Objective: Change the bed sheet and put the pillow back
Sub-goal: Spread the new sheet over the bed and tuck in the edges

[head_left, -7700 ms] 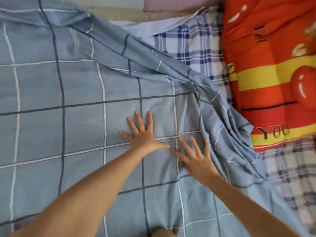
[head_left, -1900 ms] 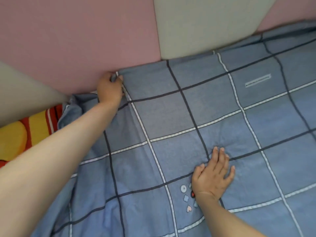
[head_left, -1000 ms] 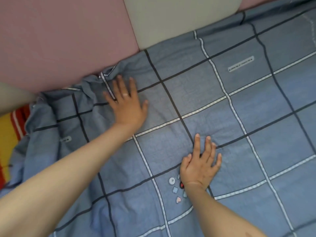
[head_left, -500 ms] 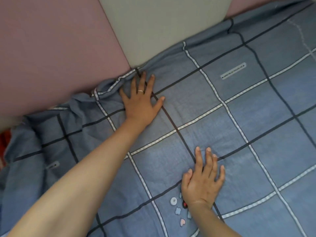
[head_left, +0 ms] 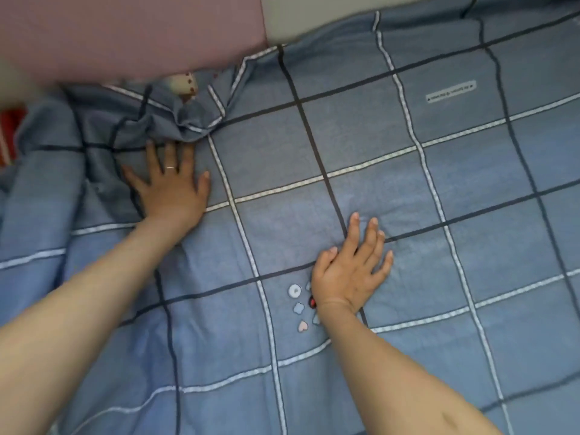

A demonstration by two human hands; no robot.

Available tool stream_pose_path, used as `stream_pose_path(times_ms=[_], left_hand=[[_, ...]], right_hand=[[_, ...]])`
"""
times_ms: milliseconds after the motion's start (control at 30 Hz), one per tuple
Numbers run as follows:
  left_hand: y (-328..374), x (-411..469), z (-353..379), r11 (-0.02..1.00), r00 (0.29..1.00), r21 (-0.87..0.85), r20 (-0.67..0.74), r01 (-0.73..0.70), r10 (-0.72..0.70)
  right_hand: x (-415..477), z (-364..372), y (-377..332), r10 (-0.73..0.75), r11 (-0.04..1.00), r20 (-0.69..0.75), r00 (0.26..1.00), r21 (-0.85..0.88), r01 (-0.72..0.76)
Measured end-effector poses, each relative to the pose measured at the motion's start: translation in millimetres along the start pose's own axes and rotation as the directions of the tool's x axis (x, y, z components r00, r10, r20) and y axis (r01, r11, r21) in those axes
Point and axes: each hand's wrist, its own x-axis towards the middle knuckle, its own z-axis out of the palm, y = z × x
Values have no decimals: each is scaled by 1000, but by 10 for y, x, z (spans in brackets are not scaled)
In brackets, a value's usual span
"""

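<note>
A blue bed sheet (head_left: 361, 146) with dark and white grid lines covers the bed across the whole view. It lies smooth at the centre and right and is bunched into folds (head_left: 175, 117) at the upper left by the headboard. My left hand (head_left: 169, 186) lies flat with spread fingers on the sheet just below those folds. My right hand (head_left: 351, 268) presses flat on the sheet near the centre, beside small embroidered shapes (head_left: 298, 306). No pillow is in view.
A padded pink and grey headboard (head_left: 131, 29) runs along the top edge. A bit of cream fabric with dark dots (head_left: 183, 84) peeks out between headboard and sheet. A red and yellow quilt (head_left: 8, 133) shows at the far left edge.
My left hand has slid back to the left and down, away from the headboard edge, and the sheet has bunched more above it. My right hand has stayed pressed in place.
</note>
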Motion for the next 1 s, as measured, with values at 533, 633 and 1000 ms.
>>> stream_pose_path(times_ms=[533,633,1000], left_hand=[[-928,-2906,538,998,997,19,50,-59,58],[-562,-3610,368,985,986,-70,38,-160,163],[-1578,-4796,121,811,861,-296,114,505,-495]], right_hand=[[-90,-225,25,-42,999,148,988,26,38],[-357,-358,16,-178,983,269,946,15,180],[-2761,-1272,-1148,-854,469,521,14,757,456]])
